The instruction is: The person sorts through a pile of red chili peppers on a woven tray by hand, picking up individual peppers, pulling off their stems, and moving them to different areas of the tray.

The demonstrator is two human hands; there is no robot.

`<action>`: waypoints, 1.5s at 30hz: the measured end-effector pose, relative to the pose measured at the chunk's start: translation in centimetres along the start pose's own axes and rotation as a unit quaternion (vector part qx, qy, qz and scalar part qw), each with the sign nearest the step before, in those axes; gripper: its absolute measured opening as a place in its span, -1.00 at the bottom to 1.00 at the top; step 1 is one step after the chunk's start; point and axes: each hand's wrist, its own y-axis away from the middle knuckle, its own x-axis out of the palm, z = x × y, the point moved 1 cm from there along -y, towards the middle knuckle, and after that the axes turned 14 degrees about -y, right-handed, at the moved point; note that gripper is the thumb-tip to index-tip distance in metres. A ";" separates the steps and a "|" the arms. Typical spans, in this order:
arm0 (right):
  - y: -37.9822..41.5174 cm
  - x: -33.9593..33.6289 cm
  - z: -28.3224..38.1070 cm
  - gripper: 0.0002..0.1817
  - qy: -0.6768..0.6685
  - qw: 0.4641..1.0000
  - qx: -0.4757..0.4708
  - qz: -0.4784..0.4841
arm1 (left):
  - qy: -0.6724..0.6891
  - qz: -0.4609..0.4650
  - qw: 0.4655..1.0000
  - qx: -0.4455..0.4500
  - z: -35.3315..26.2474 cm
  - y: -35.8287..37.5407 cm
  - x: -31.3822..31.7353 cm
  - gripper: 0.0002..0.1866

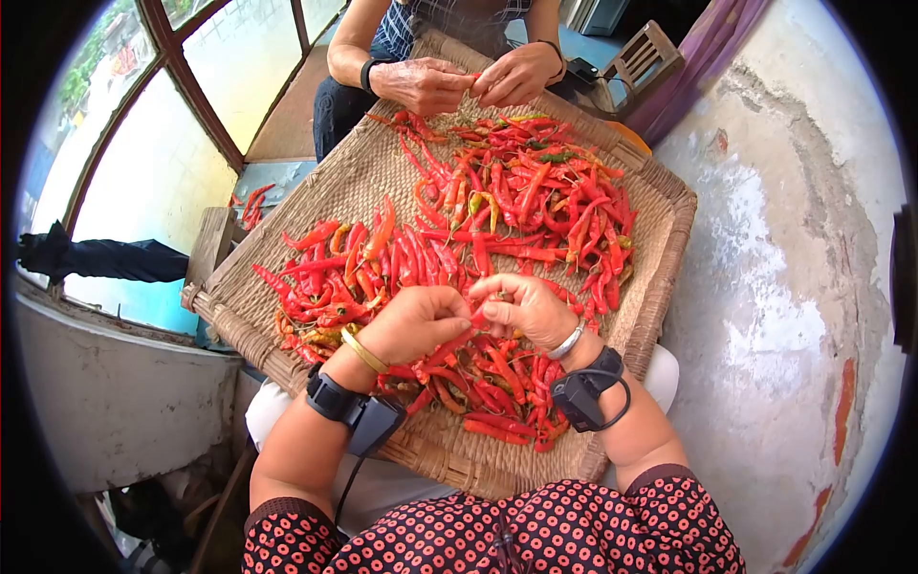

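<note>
Close together over a woven tray point(660, 287), my left hand point(418, 322) and my right hand point(528, 311) meet at a red chili pepper point(476, 319). My left fingers are closed around its body. At its stem end, the thumb and fingers of my right hand pinch. Much of the pepper is hidden by my fingers. Red chili peppers lie beneath and around both hands, with one heap point(330, 277) to the left and a larger heap point(545, 191) toward the far right side. A few peppers are green or yellowish.
Across the tray a co-worker's hands point(469, 84) meet around a small red piece. A wooden chair point(641, 67) stands behind. To the left are a folded dark umbrella point(124, 258) and a few peppers point(253, 204) beside the tray. A rough wall point(765, 287) rises at the right.
</note>
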 end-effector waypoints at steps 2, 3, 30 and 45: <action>-0.2 -0.1 -0.2 -0.77 -0.009 0.999 0.021 0.023 | -0.067 -0.003 0.998 0.015 0.1 -0.1 0.5 -0.96; -0.3 -0.4 -0.3 -0.82 0.015 0.999 0.028 0.036 | -0.066 -0.003 0.998 0.016 -0.1 -0.1 0.5 -0.96; -0.9 -3.3 -2.2 -0.86 0.668 0.735 -0.101 -0.056 | -0.456 0.026 0.887 0.071 2.3 -0.4 0.7 -0.73; 0.1 -2.7 1.7 -0.73 0.111 0.984 -0.118 -0.075 | -0.484 -0.099 0.869 0.026 1.6 -0.2 0.4 -0.73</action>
